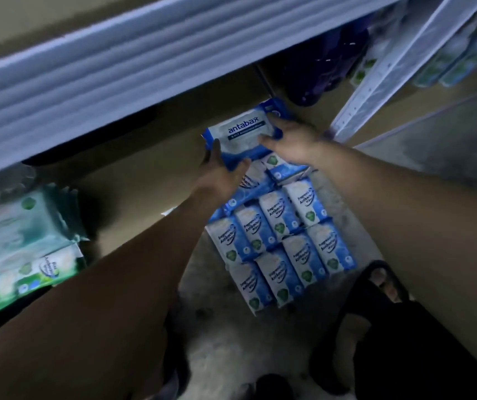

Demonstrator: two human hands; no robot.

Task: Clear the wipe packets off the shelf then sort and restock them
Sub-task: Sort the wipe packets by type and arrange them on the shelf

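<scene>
Antabax wipe packet [243, 132] is held in both hands, just above blue wipe packets [283, 241] lined up on floor [260, 342], below shelf [87, 82]. Left hand [221, 171] curls round its lower-left corner. Right hand [292, 138] pinches right end, thumb on front. Prob. light, soft, slick film: grip by ends, w/o squeezing middle.

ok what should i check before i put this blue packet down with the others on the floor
1. Grip: left hand and right hand both hold the blue packet by its ends: ok.
2. Same kind as the floor stack below: both blue, matching labels unclear: cannot tell.
3. Free spot at the stack's far end: hidden by the hands: cannot tell.
4. Near rows neat, side by side: ok.
5. Green packets lie apart, at left: ok.
6. Foot apart from the stack: ok.
</scene>
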